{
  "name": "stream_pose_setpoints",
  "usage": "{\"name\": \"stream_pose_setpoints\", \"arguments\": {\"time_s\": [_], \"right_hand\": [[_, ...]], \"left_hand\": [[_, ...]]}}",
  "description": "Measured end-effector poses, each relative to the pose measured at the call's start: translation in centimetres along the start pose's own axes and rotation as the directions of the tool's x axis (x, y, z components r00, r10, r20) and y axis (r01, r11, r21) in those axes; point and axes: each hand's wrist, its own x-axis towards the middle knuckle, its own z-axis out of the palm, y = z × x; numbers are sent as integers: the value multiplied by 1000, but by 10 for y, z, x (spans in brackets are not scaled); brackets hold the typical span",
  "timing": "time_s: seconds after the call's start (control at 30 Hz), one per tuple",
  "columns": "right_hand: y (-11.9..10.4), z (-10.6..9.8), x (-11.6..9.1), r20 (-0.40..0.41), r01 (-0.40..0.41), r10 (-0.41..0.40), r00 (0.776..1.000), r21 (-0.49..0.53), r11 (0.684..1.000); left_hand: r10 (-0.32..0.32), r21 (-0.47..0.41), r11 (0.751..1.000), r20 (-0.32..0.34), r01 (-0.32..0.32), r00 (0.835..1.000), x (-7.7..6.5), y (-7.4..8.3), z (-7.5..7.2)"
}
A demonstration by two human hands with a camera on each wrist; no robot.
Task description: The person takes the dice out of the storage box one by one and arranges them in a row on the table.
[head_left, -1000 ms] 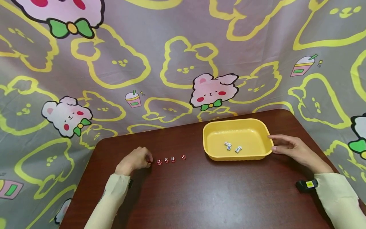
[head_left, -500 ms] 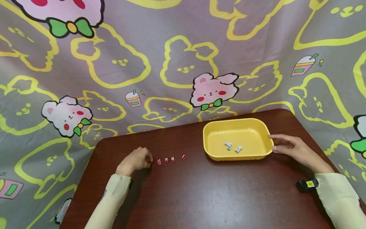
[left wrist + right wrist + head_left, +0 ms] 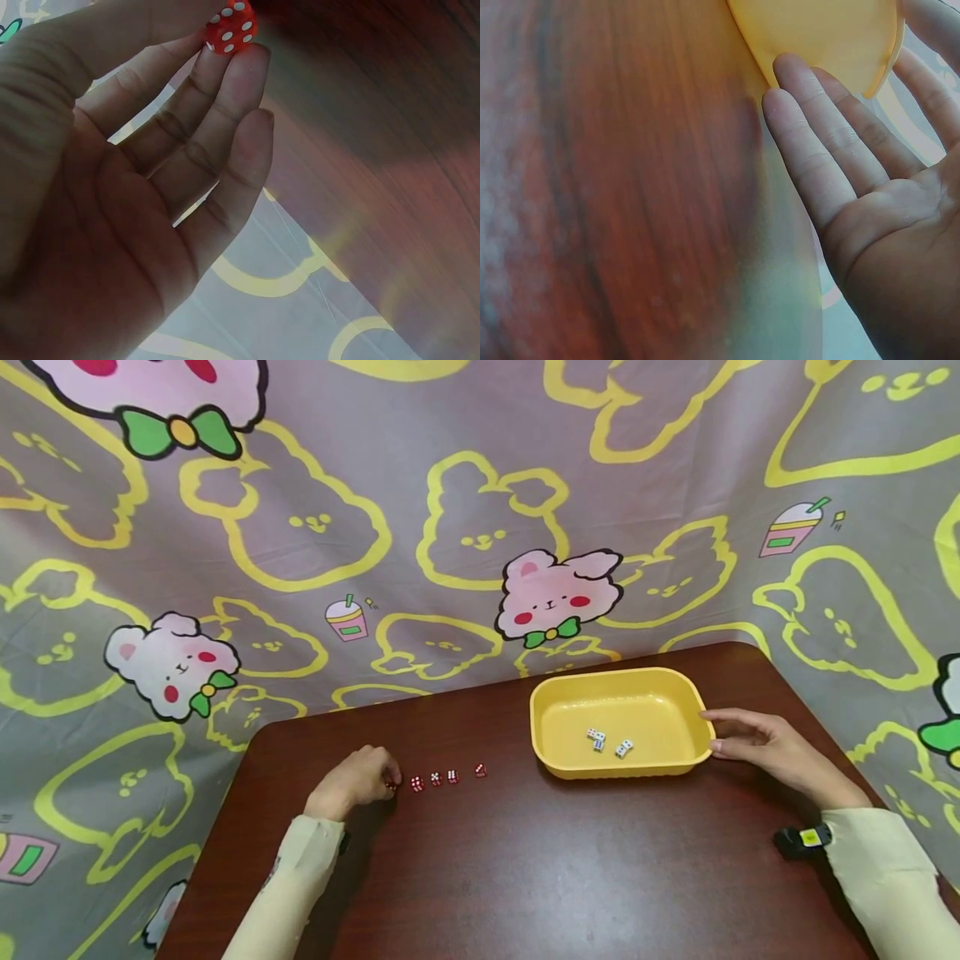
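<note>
My left hand (image 3: 358, 778) is low over the table's left side and pinches a red die (image 3: 231, 34) with white dots at the fingertips. In the head view, that die is mostly hidden by the fingers. Just right of it, several red dice (image 3: 436, 778) lie in a loose row on the table, the rightmost a little apart. A yellow plastic basin (image 3: 547, 768) stands to their right, with several white dice (image 3: 624, 748) on its floor. At the basin's right end is my right hand (image 3: 776, 756), its fairly straight fingers (image 3: 810, 142) touching the outer wall and rim.
The dark reddish-brown wooden table (image 3: 525, 868) has rounded far corners. A grey cloth curtain (image 3: 390, 485) with yellow and pink cartoon animals hangs around its back and sides. Near my right cuff is a black strap device (image 3: 802, 841) with a yellow label.
The head view has shifted very slightly. Both hands, the dice and the basin stay where they were.
</note>
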Motion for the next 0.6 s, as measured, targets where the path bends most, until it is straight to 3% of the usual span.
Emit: {"name": "stream_pose_setpoints", "arguments": {"time_s": [0.6], "right_hand": [[1, 0, 0, -3, 2, -2, 1000, 7, 1000]], "left_hand": [[-2, 11, 1000, 5, 2, 1000, 1, 5, 2]]}}
